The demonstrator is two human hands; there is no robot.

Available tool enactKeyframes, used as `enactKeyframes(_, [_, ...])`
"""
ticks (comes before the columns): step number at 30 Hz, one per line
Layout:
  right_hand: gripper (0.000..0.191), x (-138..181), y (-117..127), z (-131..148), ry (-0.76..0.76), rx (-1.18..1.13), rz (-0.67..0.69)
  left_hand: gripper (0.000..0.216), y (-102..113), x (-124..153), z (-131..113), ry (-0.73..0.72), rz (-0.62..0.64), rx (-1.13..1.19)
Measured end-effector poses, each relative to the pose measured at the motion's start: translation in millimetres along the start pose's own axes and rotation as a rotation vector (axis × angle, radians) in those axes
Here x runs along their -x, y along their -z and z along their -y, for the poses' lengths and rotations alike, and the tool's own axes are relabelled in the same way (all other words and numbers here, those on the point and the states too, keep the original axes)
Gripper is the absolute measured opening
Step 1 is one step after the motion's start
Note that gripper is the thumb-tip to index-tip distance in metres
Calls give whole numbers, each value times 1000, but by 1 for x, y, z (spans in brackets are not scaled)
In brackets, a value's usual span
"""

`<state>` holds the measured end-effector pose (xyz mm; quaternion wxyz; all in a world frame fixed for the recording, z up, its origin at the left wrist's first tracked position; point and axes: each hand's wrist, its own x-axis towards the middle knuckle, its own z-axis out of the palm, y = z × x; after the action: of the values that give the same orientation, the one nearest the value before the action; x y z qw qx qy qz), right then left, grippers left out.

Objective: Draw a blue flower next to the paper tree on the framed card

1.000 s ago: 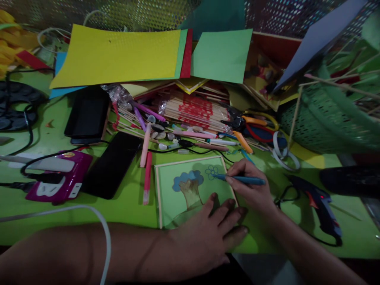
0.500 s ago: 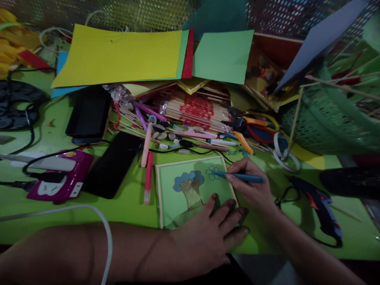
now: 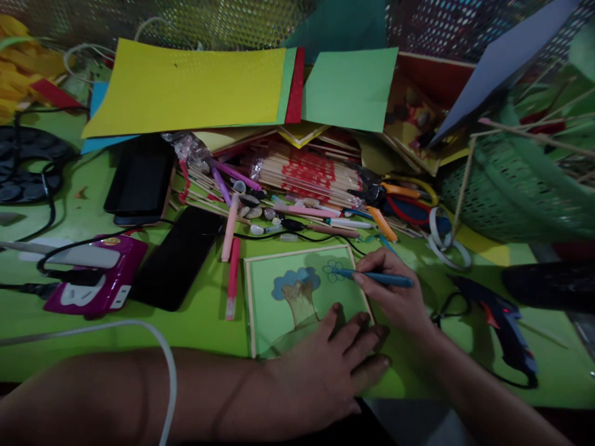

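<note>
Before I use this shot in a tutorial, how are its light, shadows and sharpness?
Head view: dim overall; head view: thin shadow bands cross the left forearm; head view: small glints on the crumpled plastic; head view: the green basket looks soft and stretched, while the blue pen and drawn tree are readable.
</note>
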<state>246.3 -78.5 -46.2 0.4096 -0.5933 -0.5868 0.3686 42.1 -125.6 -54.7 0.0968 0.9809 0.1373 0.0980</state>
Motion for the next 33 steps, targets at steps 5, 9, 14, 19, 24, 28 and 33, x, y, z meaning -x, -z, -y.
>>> enactKeyframes(5, [13, 0, 0, -1, 19, 16, 2, 67, -1, 0, 0, -1, -8, -3])
enactKeyframes(9, [13, 0, 0, -2, 15, 20, 4, 69, 0, 0, 0, 2, -8, -1])
enactKeyframes(14, [12, 0, 1, -1, 29, 18, -17, 69, 1, 0, 0, -2, -2, -6])
enactKeyframes(19, [12, 0, 1, -2, 29, 10, -21, 71, -1, 0, -1, 2, 0, 1])
enactKeyframes(24, [14, 0, 1, -3, 19, -13, -43, 68, 0, 0, -1, -1, 5, -1])
enactKeyframes(28, [12, -1, 0, 0, 23, -14, -30, 66, 2, 0, 0, -3, 1, -6])
enactKeyframes(33, [12, -1, 0, -2, 12, -22, -40, 67, 1, 0, -1, 2, -13, -1])
